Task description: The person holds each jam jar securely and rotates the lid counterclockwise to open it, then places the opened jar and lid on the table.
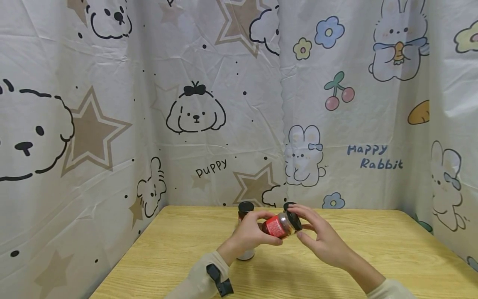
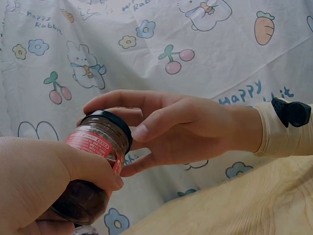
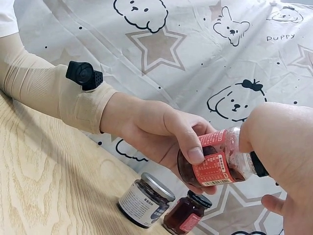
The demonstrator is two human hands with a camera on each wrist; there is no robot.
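A red-label jar (image 1: 274, 226) is up in the air, tipped on its side, with its black lid (image 1: 294, 219) toward the right. The left hand (image 1: 249, 231) is wrapped round the body, thumb on one side. The right hand (image 1: 324, 240) has its fingers bent round the lid, pinching it. The jar looks like glass with dark stuff inside, so it is probably hard, a bit heavy, smooth and easy to break if dropped. The label part looks like the best place to hold; the lid's rim suits fingertips. Below, a silver-lidded jar (image 3: 146, 200) and a smaller dark-red jar (image 3: 185, 214) stand close together, so a low swing could bump them. The table (image 1: 403, 245) spreads wide on both sides of the hands, and its back edge meets the curtain (image 1: 257, 124).
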